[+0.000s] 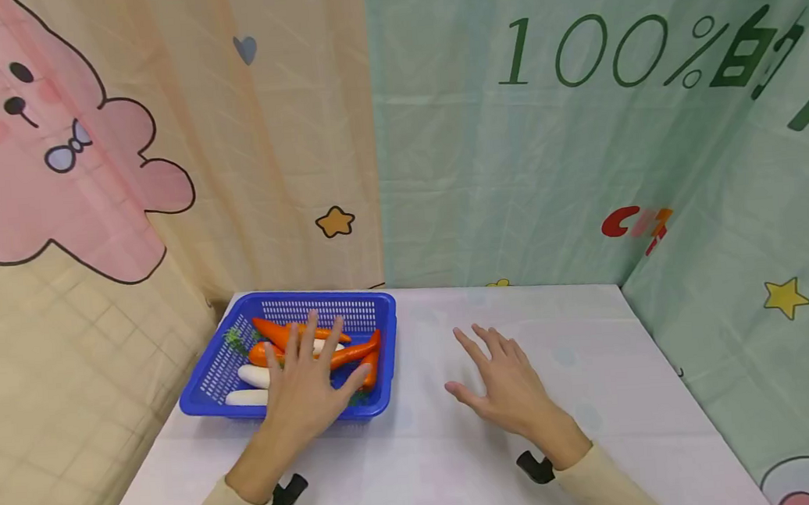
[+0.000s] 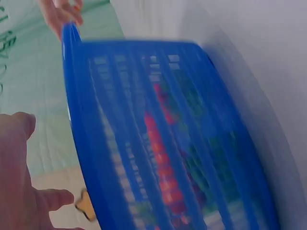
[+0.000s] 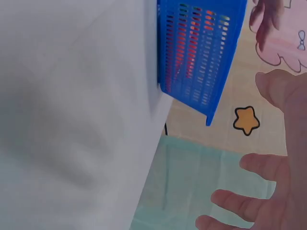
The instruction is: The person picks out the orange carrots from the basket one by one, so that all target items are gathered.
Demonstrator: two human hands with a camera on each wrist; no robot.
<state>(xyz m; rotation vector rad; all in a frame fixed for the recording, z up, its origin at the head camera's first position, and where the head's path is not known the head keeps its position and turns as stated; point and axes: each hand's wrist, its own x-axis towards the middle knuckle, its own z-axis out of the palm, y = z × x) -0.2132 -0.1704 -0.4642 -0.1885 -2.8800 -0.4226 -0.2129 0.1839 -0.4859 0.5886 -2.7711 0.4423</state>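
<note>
Blue basket (image 1: 323,294) beneath spread left hand (image 1: 304,388)

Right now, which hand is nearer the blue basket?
Left. The left hand is raised over the near side of the blue basket; the right hand is apart from it, off to its right, above the table.

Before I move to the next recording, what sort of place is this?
Probably a makeshift indoor booth: cartoon-printed curtains line the back and both sides of a white table, where a blue basket of vegetables stands.
</note>
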